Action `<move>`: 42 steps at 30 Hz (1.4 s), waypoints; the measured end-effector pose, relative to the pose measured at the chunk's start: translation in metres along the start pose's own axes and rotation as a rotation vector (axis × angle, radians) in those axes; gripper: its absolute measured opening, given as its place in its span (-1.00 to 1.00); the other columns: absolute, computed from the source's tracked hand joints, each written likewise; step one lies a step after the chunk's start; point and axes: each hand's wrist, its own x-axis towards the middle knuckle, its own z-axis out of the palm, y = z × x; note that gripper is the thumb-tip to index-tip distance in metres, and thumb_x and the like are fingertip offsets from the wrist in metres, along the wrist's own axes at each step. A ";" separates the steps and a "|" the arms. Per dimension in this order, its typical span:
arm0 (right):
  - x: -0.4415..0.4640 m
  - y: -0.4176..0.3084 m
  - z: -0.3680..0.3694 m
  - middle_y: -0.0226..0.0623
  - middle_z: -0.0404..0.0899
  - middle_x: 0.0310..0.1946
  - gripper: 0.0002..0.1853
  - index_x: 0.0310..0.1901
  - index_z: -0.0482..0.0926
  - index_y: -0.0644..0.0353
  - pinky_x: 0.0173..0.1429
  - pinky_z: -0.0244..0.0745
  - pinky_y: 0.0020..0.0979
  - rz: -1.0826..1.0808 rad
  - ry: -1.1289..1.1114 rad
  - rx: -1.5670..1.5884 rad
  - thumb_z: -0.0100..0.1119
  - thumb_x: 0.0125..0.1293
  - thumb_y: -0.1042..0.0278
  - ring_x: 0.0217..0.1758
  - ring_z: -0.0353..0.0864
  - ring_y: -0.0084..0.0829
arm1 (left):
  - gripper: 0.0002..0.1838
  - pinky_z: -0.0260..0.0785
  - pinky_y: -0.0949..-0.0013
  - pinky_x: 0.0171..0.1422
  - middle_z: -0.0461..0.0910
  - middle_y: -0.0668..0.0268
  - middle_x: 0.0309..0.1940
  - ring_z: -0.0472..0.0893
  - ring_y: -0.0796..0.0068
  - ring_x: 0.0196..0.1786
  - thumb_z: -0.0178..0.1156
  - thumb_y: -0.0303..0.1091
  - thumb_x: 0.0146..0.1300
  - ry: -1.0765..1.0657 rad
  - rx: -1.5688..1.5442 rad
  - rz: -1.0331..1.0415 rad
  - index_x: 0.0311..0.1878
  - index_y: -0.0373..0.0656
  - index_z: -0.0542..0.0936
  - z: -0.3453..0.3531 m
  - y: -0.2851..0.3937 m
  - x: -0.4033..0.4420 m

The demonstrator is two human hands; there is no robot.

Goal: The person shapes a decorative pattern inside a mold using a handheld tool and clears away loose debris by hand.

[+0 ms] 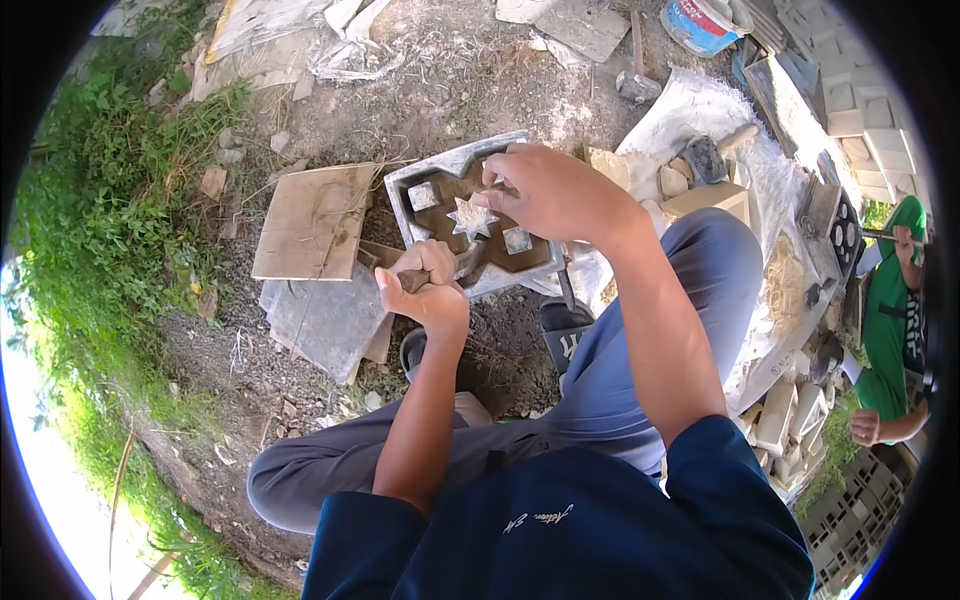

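A grey rectangular mold (402,210) lies on the ground in front of me, with a raised star (473,217) at its middle and small square blocks (424,196) beside it. My left hand (428,283) is closed around the brown handle of a tool (412,281) at the mold's near left edge. The tool's far end is partly hidden by the hand and hard to make out. Over the upper right of the mold is my right hand (545,190), its thumb at the star's edge and its fingers curled, with a gap between finger and thumb.
Left of the mold, a wooden board (312,222) overlaps a grey slab (325,315). A hammer (638,85) and a paint bucket (703,25) are at the top. Stones (705,160) sit on white sheeting at right. A person in green (885,310) is at far right.
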 end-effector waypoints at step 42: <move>-0.005 0.004 0.002 -0.04 0.61 -0.17 -0.66 -0.09 0.60 0.27 0.06 0.48 -0.07 0.023 -0.061 0.022 0.17 0.47 0.10 -0.02 0.61 0.02 | -0.28 -0.22 0.34 -0.51 0.08 0.42 -0.79 0.02 0.52 -0.68 -0.34 0.33 0.43 0.015 0.026 0.066 -0.71 -0.05 0.15 0.006 0.009 -0.016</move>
